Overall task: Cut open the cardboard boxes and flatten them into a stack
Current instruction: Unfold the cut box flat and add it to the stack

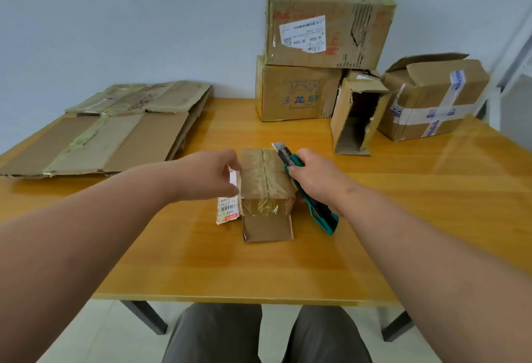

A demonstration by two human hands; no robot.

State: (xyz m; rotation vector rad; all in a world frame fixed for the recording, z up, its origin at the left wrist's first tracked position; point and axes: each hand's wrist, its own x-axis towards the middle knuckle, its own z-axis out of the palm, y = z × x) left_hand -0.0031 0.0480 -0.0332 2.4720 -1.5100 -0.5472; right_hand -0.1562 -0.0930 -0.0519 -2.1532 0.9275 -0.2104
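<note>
On tabletop (178,262): small taped box (266,181), uncut, steadied by left hand (211,174); knife (305,187) in right hand (315,174) grip. Flattened stack (109,132) begun; four boxes (325,23) left.

A plain pale blue-grey wall (129,23) runs behind the bench (259,270), bare and evenly lit, with no hard shadows on it. The bench has a glossy yellow-orange wood-grain top that throws back soft patches of light, strongest toward its right side. Dark metal legs (145,318) angle down beneath its near edge. The floor (95,334) below is pale, with a faint greenish cast. At the far right edge stands something white and upright (515,75), too blurred to make out.
</note>
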